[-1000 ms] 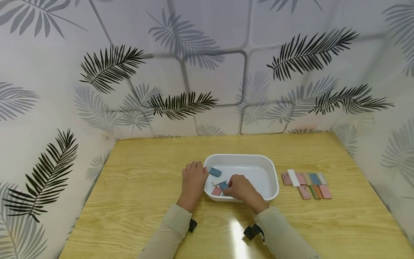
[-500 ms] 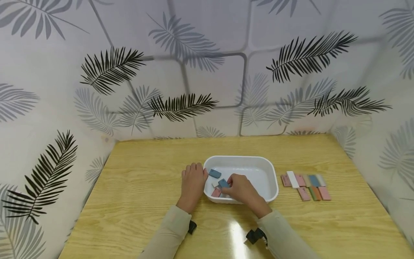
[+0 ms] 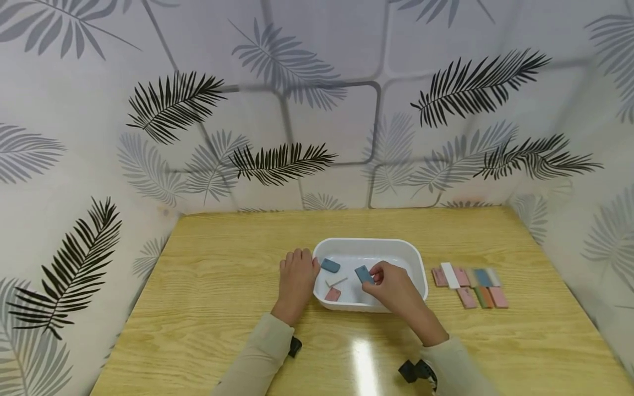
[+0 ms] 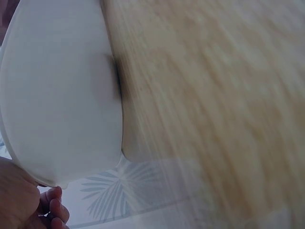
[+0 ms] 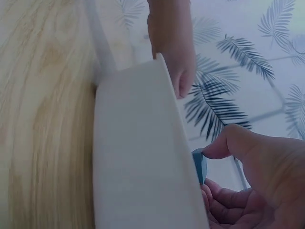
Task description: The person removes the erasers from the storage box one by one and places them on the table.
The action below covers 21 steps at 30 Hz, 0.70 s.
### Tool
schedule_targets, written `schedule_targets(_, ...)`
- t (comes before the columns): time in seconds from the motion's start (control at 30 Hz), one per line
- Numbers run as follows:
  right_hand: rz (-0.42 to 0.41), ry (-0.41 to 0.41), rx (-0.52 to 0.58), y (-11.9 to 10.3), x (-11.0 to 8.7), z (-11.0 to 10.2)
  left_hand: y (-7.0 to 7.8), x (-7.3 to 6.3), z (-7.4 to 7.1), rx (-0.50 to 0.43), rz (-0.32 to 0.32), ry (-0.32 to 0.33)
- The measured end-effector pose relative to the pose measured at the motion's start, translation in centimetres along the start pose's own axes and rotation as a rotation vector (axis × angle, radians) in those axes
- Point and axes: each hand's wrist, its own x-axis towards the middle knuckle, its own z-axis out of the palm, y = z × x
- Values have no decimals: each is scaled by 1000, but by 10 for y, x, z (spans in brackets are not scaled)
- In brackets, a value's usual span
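Observation:
In the head view my right hand (image 3: 392,283) pinches a small blue eraser-like block (image 3: 364,274) between thumb and fingers, over the white plastic tray (image 3: 420,261). The right wrist view shows that blue block (image 5: 199,164) just past the tray wall, partly hidden by it. My left hand (image 3: 297,283) holds the tray's left rim, its thumb at the edge. Inside the tray, toward the left, lie another blue block (image 3: 330,265), a thin white block (image 3: 336,280) and a pink block (image 3: 333,295).
Right of the tray, on the wooden table (image 3: 223,247), lie two rows of small blocks, among them a white block (image 3: 450,275), a blue block (image 3: 482,277) and a pink block (image 3: 498,297). A leaf-patterned covering (image 3: 322,110) encloses the back and sides.
My right hand has lifted the blue block from the pile at the tray's left and moved right with it. The left hand keeps its place at the rim.

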Motion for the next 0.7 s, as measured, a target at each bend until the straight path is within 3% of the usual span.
schedule_targets(0.47, 85, 125, -17, 35, -24, -60, 1, 1, 2, 9, -5, 9)
schedule_targets(0.7, 154, 185, -46, 67, -39, -79, 1, 0, 0, 5, -9, 1)
